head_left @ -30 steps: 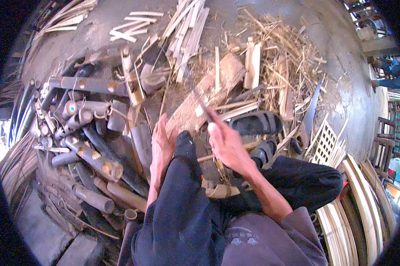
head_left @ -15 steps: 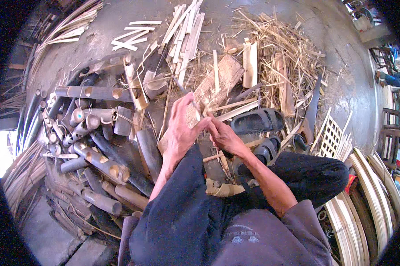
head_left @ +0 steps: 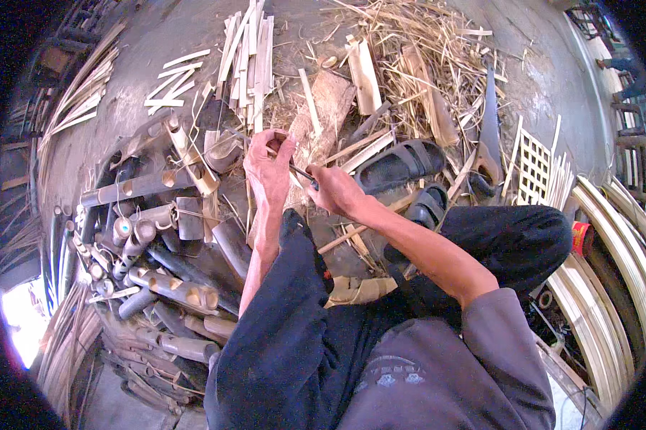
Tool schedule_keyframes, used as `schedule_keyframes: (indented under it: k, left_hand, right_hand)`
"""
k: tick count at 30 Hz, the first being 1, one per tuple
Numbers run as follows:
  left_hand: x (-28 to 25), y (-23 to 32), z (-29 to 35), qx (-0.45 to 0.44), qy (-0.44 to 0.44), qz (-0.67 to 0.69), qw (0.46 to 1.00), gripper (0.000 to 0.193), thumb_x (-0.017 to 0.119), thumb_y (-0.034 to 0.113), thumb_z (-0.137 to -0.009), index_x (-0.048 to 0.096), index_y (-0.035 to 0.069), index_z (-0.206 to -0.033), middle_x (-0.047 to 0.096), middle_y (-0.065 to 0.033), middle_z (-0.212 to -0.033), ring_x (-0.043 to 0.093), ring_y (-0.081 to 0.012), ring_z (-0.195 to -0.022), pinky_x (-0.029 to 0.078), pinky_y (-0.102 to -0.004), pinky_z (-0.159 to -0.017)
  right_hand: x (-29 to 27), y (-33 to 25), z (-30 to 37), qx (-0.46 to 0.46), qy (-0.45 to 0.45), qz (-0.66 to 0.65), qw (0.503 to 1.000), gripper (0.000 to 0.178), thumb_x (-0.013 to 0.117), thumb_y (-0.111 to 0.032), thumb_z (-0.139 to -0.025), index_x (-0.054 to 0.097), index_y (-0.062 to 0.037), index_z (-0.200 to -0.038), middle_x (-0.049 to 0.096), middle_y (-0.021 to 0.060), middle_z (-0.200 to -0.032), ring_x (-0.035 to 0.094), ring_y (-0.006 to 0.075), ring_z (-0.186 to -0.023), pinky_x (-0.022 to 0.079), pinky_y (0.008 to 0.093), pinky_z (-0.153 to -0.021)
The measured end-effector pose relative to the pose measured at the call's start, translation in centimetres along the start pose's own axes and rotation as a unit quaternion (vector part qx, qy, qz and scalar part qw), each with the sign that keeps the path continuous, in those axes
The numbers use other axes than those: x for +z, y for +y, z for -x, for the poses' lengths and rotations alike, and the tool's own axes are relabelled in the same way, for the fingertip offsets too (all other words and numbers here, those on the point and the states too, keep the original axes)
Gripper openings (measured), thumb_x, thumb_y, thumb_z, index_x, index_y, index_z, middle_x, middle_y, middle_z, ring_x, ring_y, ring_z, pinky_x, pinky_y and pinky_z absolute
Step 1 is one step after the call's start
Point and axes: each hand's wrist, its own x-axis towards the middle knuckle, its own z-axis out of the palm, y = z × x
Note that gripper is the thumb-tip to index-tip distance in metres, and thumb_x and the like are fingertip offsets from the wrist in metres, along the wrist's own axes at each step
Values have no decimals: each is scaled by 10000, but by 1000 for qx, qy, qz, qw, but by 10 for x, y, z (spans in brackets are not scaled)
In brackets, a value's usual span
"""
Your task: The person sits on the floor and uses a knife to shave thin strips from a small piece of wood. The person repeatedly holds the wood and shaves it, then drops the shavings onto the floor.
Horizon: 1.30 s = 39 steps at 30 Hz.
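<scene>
Knife (head_left: 303, 174) between both hands, head view, toward 11 o'clock from centre.
The right hand (head_left: 337, 192) has its fingers wrapped round the near end, likely for control; the left hand's (head_left: 268, 161) fingers curl, grip impossible to tell; a wooden board (head_left: 334, 97) lies at 1 o'clock, probably for easy reach.

A short arc of pale lettering (head_left: 394, 359) runs across the front of a seated person's dark grey shirt (head_left: 473, 390), above two small, light-coloured motifs (head_left: 387, 379) that stand side by side on the same cloth. The characters show small and blurred, and cannot be read with certainty. Just beside the bent right knee (head_left: 548, 240), at the right of the scene, a small red object (head_left: 582, 236) carries yellowish marks too small to make out
</scene>
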Motion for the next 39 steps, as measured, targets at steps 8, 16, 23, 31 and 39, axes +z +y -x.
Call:
schedule_keyframes:
  k: [8, 16, 23, 31, 39]
  left_hand:
    - [18, -26, 13, 11, -33, 41, 999, 129, 692, 111, -830, 639, 44, -927, 642, -35, -819, 584, -144, -735, 471, -275, -663]
    - [29, 0, 22, 34, -4, 33, 999, 105, 669, 109, -860, 615, 33, -905, 562, -4, -739, 458, -96, -640, 404, -252, -602]
    - [-13, -18, 7, -24, 85, 63, 994, 199, 676, 191, -884, 616, 1, -883, 533, 8, -713, 444, -97, -670, 386, -258, -607]
    - [-113, -49, -26, -20, 313, 27, 949, 245, 662, 197, -900, 584, 26, -743, 463, 20, -673, 377, -84, -648, 330, -243, -584]
    - [-72, -49, 21, -33, 252, -115, 960, 261, 625, 202, -910, 555, -11, -777, 521, -81, -660, 474, -174, -610, 420, -334, -585]
  right_hand:
    - [31, 49, 4, -24, -95, -25, 995, 268, 609, -245, -773, 638, 21, -790, 599, 272, -721, 621, 444, -667, 475, 490, -584]
    - [43, 73, 9, 38, -152, -15, 987, 218, 579, -190, -754, 582, 2, -653, 604, 219, -634, 620, 393, -595, 478, 463, -548]
    - [30, 50, 17, -24, -144, 65, 987, 227, 610, -230, -763, 592, -11, -820, 635, 217, -792, 631, 424, -792, 506, 498, -717]
    - [6, 57, 77, 121, -230, 46, 965, 491, 615, -266, -819, 565, 16, -1217, 653, 235, -901, 633, 385, -838, 501, 438, -738]
    - [11, 34, 76, 167, -8, -55, 984, 409, 425, -357, -989, 514, 15, -845, 541, 280, -734, 527, 487, -711, 407, 496, -620]
